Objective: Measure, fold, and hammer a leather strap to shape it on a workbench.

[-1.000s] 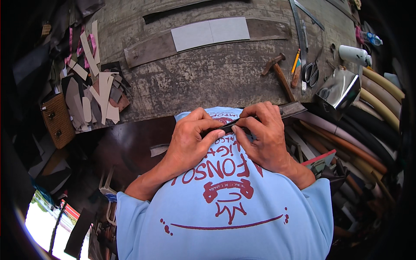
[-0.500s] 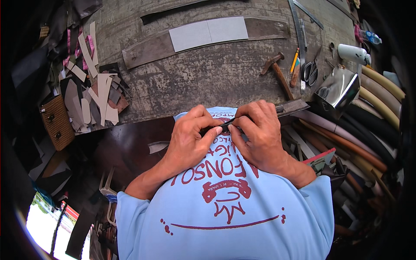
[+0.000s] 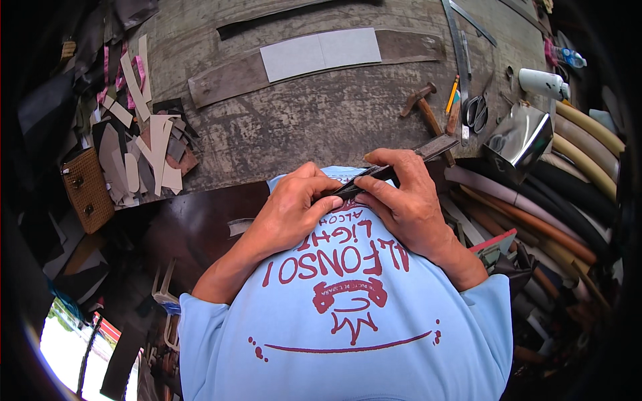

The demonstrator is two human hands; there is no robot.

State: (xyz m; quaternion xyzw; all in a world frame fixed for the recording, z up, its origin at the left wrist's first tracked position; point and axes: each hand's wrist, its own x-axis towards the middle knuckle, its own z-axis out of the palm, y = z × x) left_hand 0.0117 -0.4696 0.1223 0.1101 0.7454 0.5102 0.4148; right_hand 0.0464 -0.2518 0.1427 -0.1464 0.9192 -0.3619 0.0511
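Note:
Both hands meet in front of the light blue shirt [image 3: 361,321], at the table's near edge. A long, narrow dark strip [image 3: 438,147], which looks like leather, runs between them and slants up to the right, its far end passing over the hammer handle. My left hand [image 3: 291,207] pinches the strip's left end between thumb and fingers. My right hand [image 3: 408,200] grips it further along, index finger stretched over the top and thumb below. The fingers hide part of the strip.
On the worn table [image 3: 267,134] lie a hammer [image 3: 428,110], scissors [image 3: 477,112], a yellow pencil [image 3: 453,93], metal rulers and a long brown piece [image 3: 227,85] under white paper [image 3: 321,53]. Scraps [image 3: 160,144] pile up left; a metal tin [image 3: 518,140] and rolls [image 3: 582,134] stand right.
The strip's right end has swung up and away, from the table edge to over the hammer handle. My right hand has shifted its hold, fingers now laid along the strip.

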